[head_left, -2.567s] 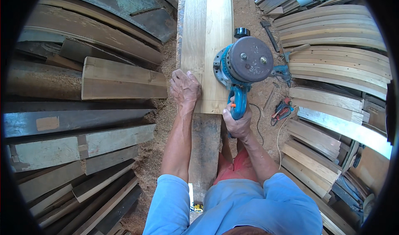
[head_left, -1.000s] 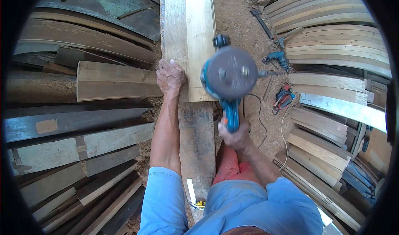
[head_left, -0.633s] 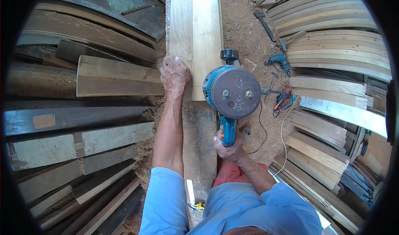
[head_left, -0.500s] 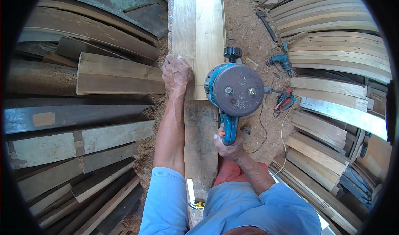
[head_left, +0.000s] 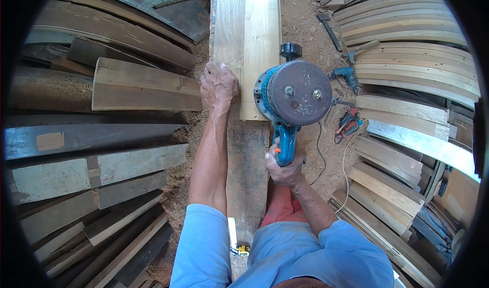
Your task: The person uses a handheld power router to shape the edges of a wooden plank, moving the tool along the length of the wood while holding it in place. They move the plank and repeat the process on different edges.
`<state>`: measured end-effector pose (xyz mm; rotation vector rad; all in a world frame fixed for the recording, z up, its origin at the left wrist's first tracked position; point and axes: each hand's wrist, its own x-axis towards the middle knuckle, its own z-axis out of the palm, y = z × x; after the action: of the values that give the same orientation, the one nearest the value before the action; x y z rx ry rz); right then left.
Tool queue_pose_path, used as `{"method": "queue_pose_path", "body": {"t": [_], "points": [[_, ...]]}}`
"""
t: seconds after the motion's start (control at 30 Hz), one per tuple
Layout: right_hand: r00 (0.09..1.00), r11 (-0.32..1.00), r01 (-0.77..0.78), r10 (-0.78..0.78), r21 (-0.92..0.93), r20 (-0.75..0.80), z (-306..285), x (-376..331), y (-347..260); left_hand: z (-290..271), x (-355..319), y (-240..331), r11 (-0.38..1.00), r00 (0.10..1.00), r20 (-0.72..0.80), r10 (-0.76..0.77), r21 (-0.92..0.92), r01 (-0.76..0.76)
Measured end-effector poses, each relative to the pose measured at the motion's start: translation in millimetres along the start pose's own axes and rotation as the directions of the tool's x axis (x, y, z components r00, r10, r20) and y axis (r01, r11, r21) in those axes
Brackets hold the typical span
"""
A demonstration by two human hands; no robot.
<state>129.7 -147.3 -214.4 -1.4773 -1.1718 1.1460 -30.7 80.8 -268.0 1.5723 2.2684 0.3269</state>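
Holding the handle of a blue power tool (head_left: 299, 92), the right hand (head_left: 285, 171) has its fingers wrapped around it. The tool's dark round top is at the right edge of the pale board (head_left: 261, 38), near its closer end. The left hand (head_left: 219, 84) rests at the board's left edge with bent fingers; whether they grip it, one cannot tell. Beneath the board lies a worn plank (head_left: 247, 171). On the right, a hammer (head_left: 330, 32) and a drill (head_left: 345, 76) lie on the ground.
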Motion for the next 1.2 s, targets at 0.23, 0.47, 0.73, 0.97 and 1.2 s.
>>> {"method": "queue_pose_path", "body": {"t": [0.23, 0.47, 0.73, 0.97, 1.2], "points": [[0.999, 1.000, 0.001, -0.001, 0.003, -0.035, 4, 13, -11, -3, -1, 1, 1.000, 1.000, 0.011, -0.014, 0.002, 0.014], [0.997, 0.996, -0.065, 0.068, 0.064, -0.043, 5, 12, -2, -2, -1, 1, 1.000, 1.000, 0.002, -0.005, -0.003, 0.005], [0.996, 0.996, -0.068, 0.071, 0.054, -0.059, 5, 27, -7, -3, -1, 2, 0.999, 0.999, 0.021, -0.036, 0.004, 0.035], [0.994, 0.996, -0.078, 0.081, 0.044, -0.069, 4, 53, -15, -2, 0, 1, 1.000, 1.000, 0.016, -0.018, 0.005, 0.018], [0.994, 0.998, 0.067, -0.067, -0.002, -0.081, -2, 143, -28, 0, 0, 0, 1.000, 1.000, 0.013, -0.022, 0.005, 0.022]]}}
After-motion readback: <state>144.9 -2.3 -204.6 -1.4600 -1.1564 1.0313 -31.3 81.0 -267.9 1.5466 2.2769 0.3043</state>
